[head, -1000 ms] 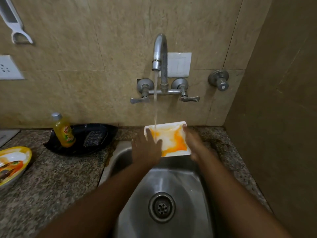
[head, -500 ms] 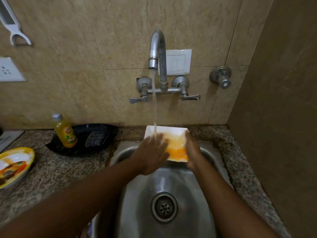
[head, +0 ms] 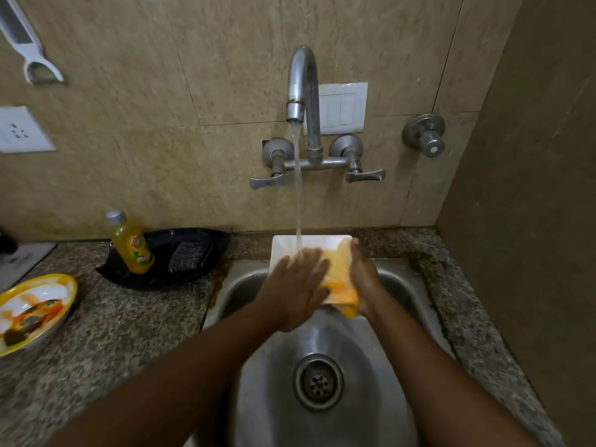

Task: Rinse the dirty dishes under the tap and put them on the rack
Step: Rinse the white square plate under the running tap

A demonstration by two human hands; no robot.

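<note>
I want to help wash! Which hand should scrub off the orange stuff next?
Left. The left hand lies flat on the white plate under the water, while the right hand grips its edge.

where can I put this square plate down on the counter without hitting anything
Bare granite lies between the yellow bowl and the sink rim, in front of the black tray. Right of the sink the counter strip is narrow. The back left is crowded.

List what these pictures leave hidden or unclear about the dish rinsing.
- Rack: not in the head view, so its place is unknown.
- White dish: its middle is covered by the left hand, its right edge by the right hand.
- Yellow plate: cut off by the left edge and blurred.
- Bottle: label too blurred to read.
- Sink: near side cut off by the bottom edge and arms.
</note>
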